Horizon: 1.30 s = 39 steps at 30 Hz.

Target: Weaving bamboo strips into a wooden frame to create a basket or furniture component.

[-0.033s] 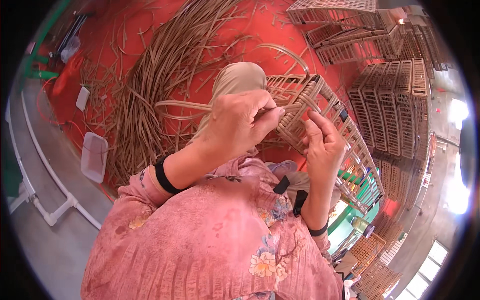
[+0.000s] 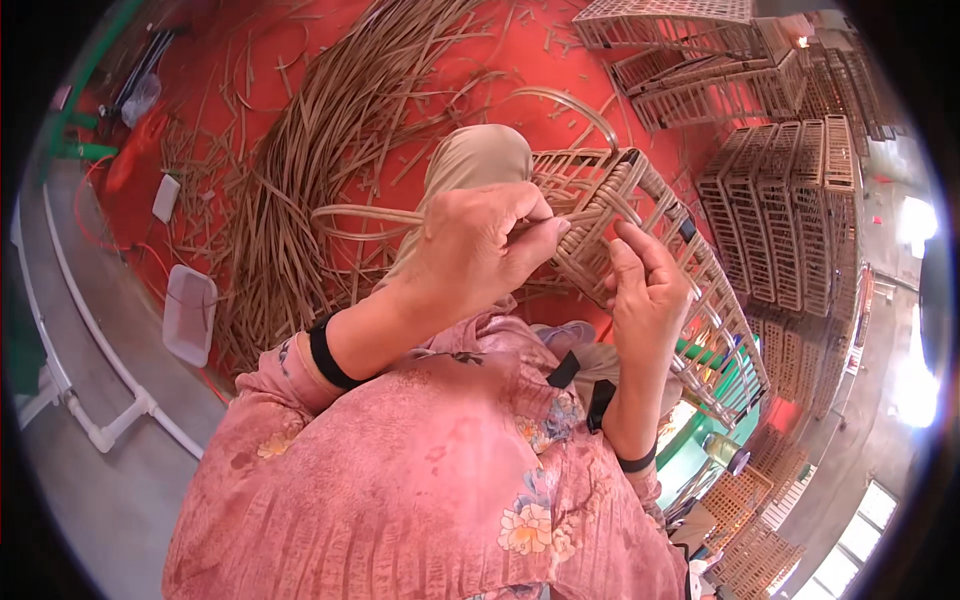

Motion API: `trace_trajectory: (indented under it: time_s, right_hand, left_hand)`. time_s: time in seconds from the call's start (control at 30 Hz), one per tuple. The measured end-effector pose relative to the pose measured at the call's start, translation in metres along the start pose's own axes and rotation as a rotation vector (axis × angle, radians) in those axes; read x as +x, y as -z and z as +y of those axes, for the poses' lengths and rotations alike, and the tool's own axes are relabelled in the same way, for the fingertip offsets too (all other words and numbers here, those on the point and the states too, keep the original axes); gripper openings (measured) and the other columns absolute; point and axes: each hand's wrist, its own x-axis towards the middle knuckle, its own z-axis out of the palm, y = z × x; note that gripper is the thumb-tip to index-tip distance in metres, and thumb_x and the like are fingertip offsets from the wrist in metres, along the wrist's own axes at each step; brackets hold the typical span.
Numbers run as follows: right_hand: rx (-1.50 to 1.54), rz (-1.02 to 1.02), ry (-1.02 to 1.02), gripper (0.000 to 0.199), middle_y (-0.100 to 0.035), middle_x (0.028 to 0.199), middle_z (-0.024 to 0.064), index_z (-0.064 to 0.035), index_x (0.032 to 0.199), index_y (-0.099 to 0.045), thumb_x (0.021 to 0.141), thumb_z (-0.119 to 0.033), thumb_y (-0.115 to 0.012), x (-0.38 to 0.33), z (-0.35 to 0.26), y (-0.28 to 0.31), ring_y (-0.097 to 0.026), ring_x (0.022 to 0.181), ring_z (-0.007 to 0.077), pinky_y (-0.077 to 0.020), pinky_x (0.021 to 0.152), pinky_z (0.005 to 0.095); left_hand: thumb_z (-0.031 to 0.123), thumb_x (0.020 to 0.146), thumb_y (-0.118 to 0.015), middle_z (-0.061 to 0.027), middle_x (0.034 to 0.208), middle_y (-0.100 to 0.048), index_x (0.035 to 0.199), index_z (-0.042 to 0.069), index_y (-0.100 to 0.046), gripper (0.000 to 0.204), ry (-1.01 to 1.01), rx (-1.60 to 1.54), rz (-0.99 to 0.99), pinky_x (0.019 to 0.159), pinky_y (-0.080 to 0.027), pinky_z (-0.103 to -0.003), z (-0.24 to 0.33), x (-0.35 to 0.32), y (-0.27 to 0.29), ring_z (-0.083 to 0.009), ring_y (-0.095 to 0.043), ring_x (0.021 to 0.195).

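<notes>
we're looking at the middle of the frame, and here's the left hand (image 2: 475, 240), curled nearly closed, thumb and forefinger pinched together on a thin cane strand (image 2: 563, 222) right up against the woven side of a wicker basket (image 2: 590, 228). that basket sits just right of centre, tilted, its open lattice running down toward the lower right. over to the right hand (image 2: 650, 295), and we see it half curled, thumb and forefinger close together at the basket's braided edge; we can't tell whether anything is caught between those two tips. out to the left of the left hand we spot a pale loop of cane (image 2: 365, 208), and a second arched strip (image 2: 575, 100) rises above the basket's top corner. behind the left hand we have a tan-covered knee (image 2: 480, 155), beside the basket. upper left of centre, a big sheaf of loose strips (image 2: 310, 150) sprawls over the red floor covering (image 2: 540, 65), scraps scattered around it, with a white tray (image 2: 190, 315) at its left. and along the upper right, we've got stacked wicker baskets (image 2: 785, 215), while the pink flowered garment (image 2: 420, 480) fills the bottom.
</notes>
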Motion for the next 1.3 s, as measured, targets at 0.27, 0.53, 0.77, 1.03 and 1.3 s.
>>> trace_trajectory:
  time_s: [0.27, 0.53, 0.77, 1.03, 1.3]
  right_hand:
    - [-0.086, -0.054, 0.023, 0.023, -0.065, 0.070, 0.0048, 0.0023, 0.108, -0.069, 0.094, -0.015, -0.064, 0.002, -0.007, 0.001, -0.056, 0.059, 0.0078, -0.0446, 0.053, 0.0257]
    - [-0.166, -0.067, 0.079, 0.023, -0.059, 0.062, 0.0100, 0.0014, 0.103, -0.069, 0.095, -0.019, -0.062, 0.008, -0.004, 0.002, -0.055, 0.055, 0.0120, -0.0442, 0.055, 0.0315]
    - [-0.214, -0.109, 0.016, 0.022, -0.058, 0.061, 0.0074, 0.0024, 0.099, -0.069, 0.094, -0.019, -0.064, 0.013, -0.012, 0.006, -0.054, 0.055, 0.0107, -0.0432, 0.053, 0.0296]
    - [0.105, -0.054, 0.041, 0.012, -0.057, 0.064, -0.0010, 0.0007, 0.088, -0.068, 0.092, -0.010, -0.064, -0.014, -0.007, 0.041, -0.051, 0.054, 0.0049, -0.0382, 0.048, 0.0214]
    - [0.195, -0.084, -0.075, 0.016, -0.057, 0.063, -0.0004, 0.0008, 0.101, -0.069, 0.094, -0.012, -0.062, -0.014, 0.007, 0.077, -0.052, 0.055, 0.0051, -0.0395, 0.049, 0.0213]
  left_hand:
    - [0.014, 0.084, -0.073, -0.0071, 0.060, -0.059, 0.081, 0.000, -0.068, 0.015, 0.102, -0.047, -0.136, 0.052, -0.043, -0.029, 0.007, 0.019, 0.007, -0.0126, -0.051, 0.052]
    - [0.015, 0.082, -0.074, -0.0101, 0.062, -0.060, 0.081, 0.001, -0.070, 0.015, 0.066, 0.030, -0.296, 0.057, -0.045, -0.030, -0.003, 0.046, 0.009, -0.0163, -0.057, 0.058]
    - [0.028, 0.082, -0.073, -0.0122, 0.067, -0.059, 0.080, -0.001, -0.067, 0.030, 0.098, -0.022, -0.598, 0.061, -0.044, -0.033, -0.012, 0.074, 0.001, -0.0189, -0.056, 0.062]
    - [0.016, 0.090, -0.066, -0.0103, 0.090, -0.067, 0.090, 0.002, -0.068, 0.015, -0.412, 0.102, -0.099, 0.078, -0.049, -0.034, -0.009, 0.072, -0.010, -0.0236, -0.063, 0.088]
    - [0.003, 0.085, -0.069, 0.0011, 0.082, -0.063, 0.101, 0.002, -0.067, 0.015, 0.110, -0.442, -0.507, 0.058, -0.042, -0.021, 0.034, 0.046, -0.030, -0.0035, -0.053, 0.066]
